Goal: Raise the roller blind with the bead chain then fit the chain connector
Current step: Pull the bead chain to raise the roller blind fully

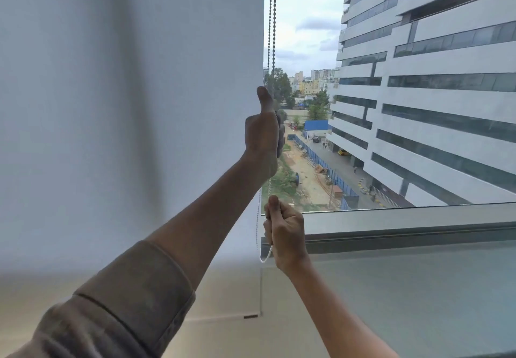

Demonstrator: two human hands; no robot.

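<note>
A pale grey roller blind (134, 106) covers the left of the window, and its bottom bar (223, 317) hangs low near the sill. The bead chain (272, 22) drops as two strands along the blind's right edge. My left hand (264, 131) is fisted around the chain at mid height, thumb pointing up. Below it my right hand (284, 234) is closed on the chain too. A short white loop of beads hangs out under that fist. No chain connector can be made out.
The metal window frame and grey sill (405, 232) run across the right. Through the glass are a tall office building (432, 92) and a street far below. A plain wall lies under the sill.
</note>
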